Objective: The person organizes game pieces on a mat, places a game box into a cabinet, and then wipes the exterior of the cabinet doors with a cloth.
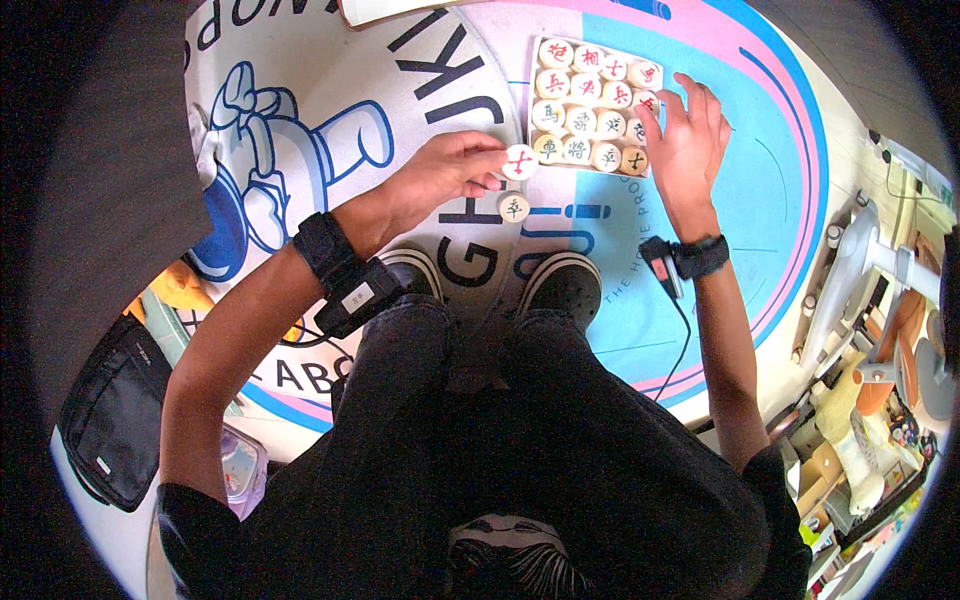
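My left hand (450,169) holds a round xiangqi piece with a red character (519,162) between thumb and fingers, just left of a shallow white box (534,94). Below it, a loose piece with a dark character (514,207) lies flat on the mat. Rows of xiangqi pieces fill the box, red-marked ones such as a horse piece (645,73) in the far rows and dark-marked ones such as a chariot piece (550,148) in the near rows. My right hand (690,142) is at the box's right edge, fingers spread, thumb and index fingertip close to the right-hand pieces; whether they touch is unclear.
A printed round mat (735,247) with letters and a cartoon figure lies beneath. My black clogs (562,289) stand on its near part. A black bag (116,412) is at left, and a cable (686,337) hangs from the right wristband. Clutter and a white-legged stand (844,262) are at right.
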The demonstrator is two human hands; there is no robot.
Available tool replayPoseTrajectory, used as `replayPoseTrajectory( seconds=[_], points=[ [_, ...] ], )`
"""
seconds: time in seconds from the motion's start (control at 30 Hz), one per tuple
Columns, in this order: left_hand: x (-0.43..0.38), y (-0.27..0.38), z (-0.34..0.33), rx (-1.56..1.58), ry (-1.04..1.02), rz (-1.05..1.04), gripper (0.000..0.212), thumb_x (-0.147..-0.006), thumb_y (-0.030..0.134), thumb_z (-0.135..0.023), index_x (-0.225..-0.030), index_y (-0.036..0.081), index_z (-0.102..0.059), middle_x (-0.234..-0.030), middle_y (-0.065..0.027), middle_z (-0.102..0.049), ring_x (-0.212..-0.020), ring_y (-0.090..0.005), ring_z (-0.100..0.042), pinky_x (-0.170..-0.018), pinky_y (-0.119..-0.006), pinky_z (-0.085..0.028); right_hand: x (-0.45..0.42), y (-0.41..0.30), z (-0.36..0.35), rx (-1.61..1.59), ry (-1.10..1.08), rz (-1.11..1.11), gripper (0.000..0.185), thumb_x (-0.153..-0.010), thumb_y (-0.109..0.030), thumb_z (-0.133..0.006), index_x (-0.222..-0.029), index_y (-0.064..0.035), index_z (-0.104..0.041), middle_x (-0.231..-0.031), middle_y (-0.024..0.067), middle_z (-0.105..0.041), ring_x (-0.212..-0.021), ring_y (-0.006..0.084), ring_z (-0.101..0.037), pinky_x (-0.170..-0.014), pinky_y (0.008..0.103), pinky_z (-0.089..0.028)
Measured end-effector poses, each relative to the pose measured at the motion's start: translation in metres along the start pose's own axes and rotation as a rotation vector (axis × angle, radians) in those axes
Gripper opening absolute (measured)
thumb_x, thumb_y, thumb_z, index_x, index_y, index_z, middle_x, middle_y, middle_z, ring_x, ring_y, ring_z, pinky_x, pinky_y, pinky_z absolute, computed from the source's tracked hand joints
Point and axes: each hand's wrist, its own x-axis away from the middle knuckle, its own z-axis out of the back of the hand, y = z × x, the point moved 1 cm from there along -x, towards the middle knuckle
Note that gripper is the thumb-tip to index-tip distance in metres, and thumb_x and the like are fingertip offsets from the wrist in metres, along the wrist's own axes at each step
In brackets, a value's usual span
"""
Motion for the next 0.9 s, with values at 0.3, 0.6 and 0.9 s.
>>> replayPoseTrajectory(
  seconds=[0.3, 0.6, 0.9],
  points=[
    [-0.003, 0.0, -0.011, -0.018, -0.002, -0.07, 0.03, -0.091, 0.027, -0.054, -0.109, 0.003, -0.055, -0.095, -0.0027, -0.058, -0.082, -0.0085, -0.054, -0.072, -0.022, -0.044, 0.011, -0.084, 0.028, -0.751, -0.342, 0.294, 0.042, -0.07, -0.01, -0.069, -0.108, -0.0045, -0.053, -0.093, 0.0118, -0.054, -0.085, 0.0314, -0.057, -0.074, 0.0382, -0.048],
    [0.001, 0.005, -0.015, 0.016, 0.041, -0.065, 0.023, -0.091, 0.025, -0.053, -0.104, 0.005, -0.056, -0.093, -0.0021, -0.059, -0.08, -0.0094, -0.054, -0.069, -0.023, -0.044, 0.005, -0.07, 0.02, -0.905, -0.35, 0.184, 0.037, -0.068, 0.0, -0.067, -0.103, -0.0021, -0.057, -0.098, 0.0113, -0.055, -0.092, 0.0295, -0.057, -0.076, 0.0354, -0.048],
    [-0.011, -0.029, -0.003, -0.718, 0.063, -0.371, 0.014, -0.088, 0.015, -0.05, -0.088, 0.003, -0.057, -0.086, -0.0093, -0.06, -0.078, -0.021, -0.058, -0.069, -0.032, -0.047, -0.038, 0.007, -0.024, -0.342, -0.119, 0.014, 0.023, -0.072, -0.01, -0.071, -0.087, -0.0045, -0.055, -0.085, 0.0097, -0.06, -0.089, 0.0286, -0.058, -0.075, 0.0358, -0.048]
  ],
)
